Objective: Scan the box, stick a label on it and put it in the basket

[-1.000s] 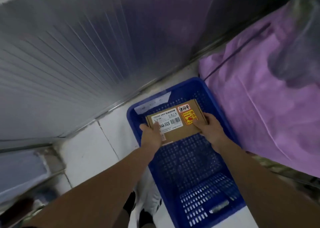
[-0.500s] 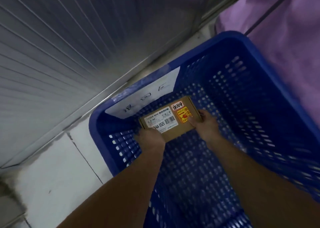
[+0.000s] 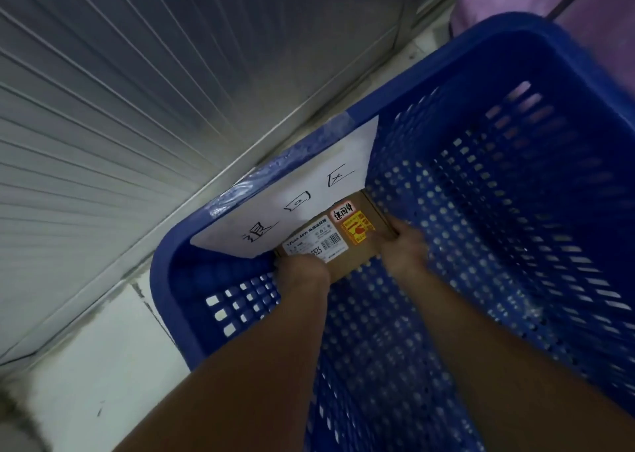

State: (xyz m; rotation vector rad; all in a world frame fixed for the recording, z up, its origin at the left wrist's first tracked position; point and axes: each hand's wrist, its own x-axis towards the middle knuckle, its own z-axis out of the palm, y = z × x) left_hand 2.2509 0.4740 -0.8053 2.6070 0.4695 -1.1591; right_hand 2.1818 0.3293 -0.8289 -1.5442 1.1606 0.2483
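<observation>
Both forearms are bare to the frame's edge, and the left hand (image 3: 302, 276) and right hand (image 3: 405, 248) wear nothing.

The large blue perforated plastic basket (image 3: 508, 83) looks smooth, with a faint sheen along its rim. On its far wall a white sheet of matt paper (image 3: 309, 190) bears handwritten black marks, held by glossy, wrinkled clear tape (image 3: 240, 187). The small brown cardboard box (image 3: 347, 245) has a dull, matt face; its white printed label (image 3: 312, 240) and orange-yellow sticker (image 3: 355, 226) look smoother. On the left, the grey ribbed metal shutter (image 3: 154, 73) shows a soft sheen. The pale floor tiles (image 3: 96, 365) near left are smooth, scuffed. Far right, purple cloth (image 3: 611, 8) appears soft and matt.
</observation>
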